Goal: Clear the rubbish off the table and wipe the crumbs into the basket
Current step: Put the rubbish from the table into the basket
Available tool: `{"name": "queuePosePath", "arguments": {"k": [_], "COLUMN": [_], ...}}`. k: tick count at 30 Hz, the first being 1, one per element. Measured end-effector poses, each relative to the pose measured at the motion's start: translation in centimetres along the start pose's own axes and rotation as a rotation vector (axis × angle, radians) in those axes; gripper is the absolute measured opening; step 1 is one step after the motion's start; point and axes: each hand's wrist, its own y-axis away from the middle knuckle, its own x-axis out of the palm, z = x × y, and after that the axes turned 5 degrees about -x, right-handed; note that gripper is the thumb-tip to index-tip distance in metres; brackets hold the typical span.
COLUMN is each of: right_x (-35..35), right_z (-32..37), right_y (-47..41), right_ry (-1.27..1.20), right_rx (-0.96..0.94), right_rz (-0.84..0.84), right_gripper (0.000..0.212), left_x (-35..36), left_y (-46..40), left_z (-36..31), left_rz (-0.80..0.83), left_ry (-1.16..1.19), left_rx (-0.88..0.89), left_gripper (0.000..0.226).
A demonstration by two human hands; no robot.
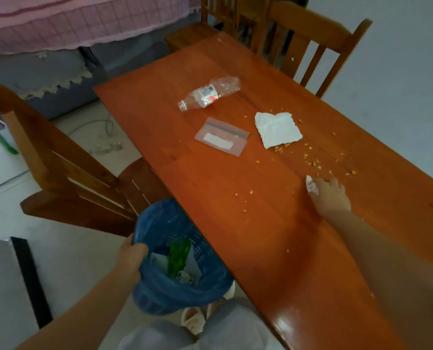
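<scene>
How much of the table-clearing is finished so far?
Some rubbish already lies in the blue basket, gripped by the left hand. The right hand holds a tissue wad beside the crumbs. The bottle, plastic bag and paper napkin remain.

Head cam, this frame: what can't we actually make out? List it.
- Right hand fingertips: hidden behind the white wad it grips, so the wad's material is unclear.
- Basket contents: blurred; only a green wrapper and pale scraps show.
- Bottle label text: too small.
- Zip bag contents: unclear through the plastic.
- Table near corner: cut off by the bottom edge.
</scene>
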Motion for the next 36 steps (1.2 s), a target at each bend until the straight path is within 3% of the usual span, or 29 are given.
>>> {"name": "queuePosePath", "arguments": {"k": [3, 6, 12, 16, 18, 21, 25, 30, 33, 36], "right_x": [-0.4, -1.2, 2.3, 3.8, 2.9, 1.3, 1.4, 1.9, 0.1, -1.0], "right_z": [1.5, 5.8, 16.8, 20.2, 21.6, 23.2, 22.6, 21.0, 20.5, 20.7], "right_y": [-0.4, 0.9, 9.7, 10.6, 7.7, 0.4, -7.4, -7.7, -6.3, -1.6], "right_ry": [-0.147, -0.357, -0.483, -0.268, -0.266, -0.191, 0.088, 0.103, -0.147, -0.4], "right_rx": [-0.022, -0.269, -0.926, -1.159, -1.096, -0.803, -0.495, -0.462, -0.414, -0.588], "right_rz": [-0.084, -0.16, 0.235, 0.387, 0.271, 0.012, 0.001, -0.066, -0.1, -0.111], "right_gripper": [0.036, 0.037, 0.043, 0.058, 0.056, 0.053, 0.052, 0.029, 0.024, 0.023], "left_x": [0.8, 1.5, 1.4, 0.5, 0.2, -0.2, -0.6, -1.1, -1.2, -1.1], "left_y": [0.1, 0.3, 0.3, -0.2, -0.5, -0.5, -0.8, -1.6, -1.5, -1.3], "left_z": [-1.0, -1.9, -3.1, -3.4, -3.6, -3.8, -4.3, -4.5, -4.4, -4.6], "left_rz": [0.001, -0.004, -0.025, -0.037, -0.021, 0.012, 0.034, 0.035, 0.04, 0.048], "left_ry": [0.021, 0.017, 0.035, 0.033, 0.044, 0.058, 0.038, -0.038, -0.039, -0.026], "left_rx": [-0.014, -0.01, -0.017, -0.022, -0.037, -0.035, -0.044, -0.051, -0.047, -0.053], "left_gripper": [0.067, 0.068, 0.067, 0.063, 0.064, 0.065, 0.059, 0.066, 0.065, 0.066]}}
